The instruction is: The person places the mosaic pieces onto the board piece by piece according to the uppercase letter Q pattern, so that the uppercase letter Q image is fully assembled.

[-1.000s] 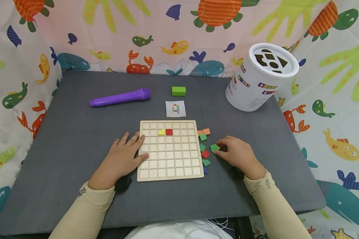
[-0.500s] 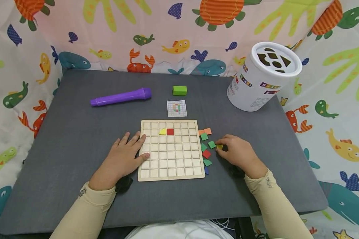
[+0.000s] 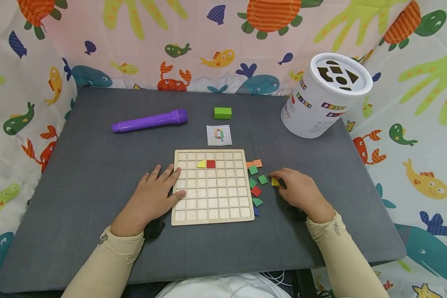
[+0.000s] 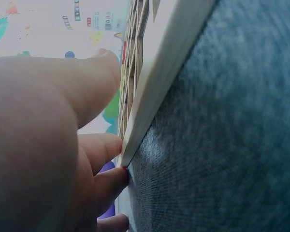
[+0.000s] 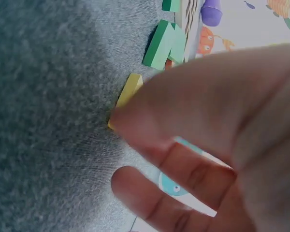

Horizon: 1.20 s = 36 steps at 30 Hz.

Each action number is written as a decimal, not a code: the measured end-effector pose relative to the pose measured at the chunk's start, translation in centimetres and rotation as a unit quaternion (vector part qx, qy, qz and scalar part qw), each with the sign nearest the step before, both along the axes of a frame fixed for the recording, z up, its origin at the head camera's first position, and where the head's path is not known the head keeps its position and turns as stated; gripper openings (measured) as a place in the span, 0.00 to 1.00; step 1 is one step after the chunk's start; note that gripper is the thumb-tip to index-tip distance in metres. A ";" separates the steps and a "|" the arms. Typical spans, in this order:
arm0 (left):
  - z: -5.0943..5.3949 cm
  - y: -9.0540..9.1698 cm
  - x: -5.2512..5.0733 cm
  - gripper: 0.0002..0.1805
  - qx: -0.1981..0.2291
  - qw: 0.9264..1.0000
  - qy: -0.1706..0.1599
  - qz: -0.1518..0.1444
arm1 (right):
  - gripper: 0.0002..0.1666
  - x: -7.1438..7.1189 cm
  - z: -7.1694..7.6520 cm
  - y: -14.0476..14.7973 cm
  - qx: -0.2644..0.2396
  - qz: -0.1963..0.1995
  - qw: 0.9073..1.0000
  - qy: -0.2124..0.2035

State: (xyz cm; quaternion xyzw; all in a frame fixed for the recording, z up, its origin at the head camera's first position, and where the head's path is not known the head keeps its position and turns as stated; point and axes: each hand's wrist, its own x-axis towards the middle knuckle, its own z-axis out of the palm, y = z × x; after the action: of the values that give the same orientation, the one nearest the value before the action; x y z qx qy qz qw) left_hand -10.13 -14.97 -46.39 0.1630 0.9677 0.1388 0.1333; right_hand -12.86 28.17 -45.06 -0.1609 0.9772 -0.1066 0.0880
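My left hand (image 3: 150, 194) lies spread at the left edge of a wooden grid board (image 3: 212, 207), fingertips and thumb touching its rim (image 4: 150, 77). A yellow tile (image 3: 201, 164) and a red tile (image 3: 210, 164) sit side by side in its upper rows. To the right of the board, my right hand (image 3: 299, 190) holds a small yellow tile (image 3: 275, 182) at its thumb and index finger, down at the table. In the right wrist view the thumb covers part of that yellow tile (image 5: 129, 89); the index fingertip is hidden. A green tile (image 3: 262, 179) lies just left of it.
Along the board's right edge lie several loose tiles: orange (image 3: 258, 163), green (image 3: 253, 170), red (image 3: 256, 191) and blue (image 3: 256, 211). Behind the board are a pattern card (image 3: 219, 135), a green block (image 3: 222, 113) and a purple tube (image 3: 150, 121). A white bucket (image 3: 313, 111) stands back right.
My right hand has let go of the green tile, which lies separate on the table, and has shifted slightly right with the yellow tile. The left hand has stayed put.
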 end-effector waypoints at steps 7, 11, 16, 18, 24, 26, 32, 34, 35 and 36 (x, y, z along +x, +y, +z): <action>0.0 0.0 0.0 0.42 -0.001 1.000 -0.004 0.002 | 0.15 -0.4 0.1 -0.3 0.015 -0.010 0.999 0.034; -0.1 0.0 0.0 0.43 -0.003 1.000 -0.005 0.002 | 0.12 -1.1 0.7 -1.1 0.003 -0.013 0.999 0.053; -0.2 -0.1 0.0 0.43 -0.002 1.000 -0.003 0.002 | 0.10 -2.3 1.9 -3.6 -0.016 0.023 0.997 0.077; -0.2 -0.1 0.0 0.43 -0.002 1.000 -0.003 0.001 | 0.10 -2.7 2.3 -5.0 -0.018 0.047 0.995 0.090; -0.5 -0.3 -0.1 0.43 -0.002 1.000 -0.002 0.003 | 0.13 -4.8 2.3 -9.5 -0.011 0.129 0.987 0.099; -0.6 -0.4 -0.1 0.43 -0.003 1.000 -0.003 0.004 | 0.13 -5.5 2.0 -10.8 -0.006 0.150 0.985 0.090; -0.6 -0.3 0.0 0.43 0.005 1.000 -0.001 -0.001 | 0.12 -7.0 1.2 -13.2 0.002 0.170 0.983 0.064; -0.5 -0.3 0.0 0.43 0.006 1.000 0.002 0.000 | 0.11 -7.3 1.1 -13.8 0.004 0.174 0.983 0.063; -0.5 -0.3 0.1 0.43 0.005 1.000 0.003 0.000 | 0.11 -7.4 1.1 -14.0 0.006 0.176 0.982 0.063; -0.4 -0.3 0.1 0.43 0.005 1.000 0.003 0.000 | 0.11 -7.4 1.0 -14.2 0.008 0.179 0.982 0.063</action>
State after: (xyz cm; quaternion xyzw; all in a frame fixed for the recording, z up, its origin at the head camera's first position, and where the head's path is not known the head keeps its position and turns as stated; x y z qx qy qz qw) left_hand -10.05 -15.25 -46.80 0.1636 0.9675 0.1430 0.1294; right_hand -20.29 13.95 -44.04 -0.3386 0.9372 -0.0711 0.0451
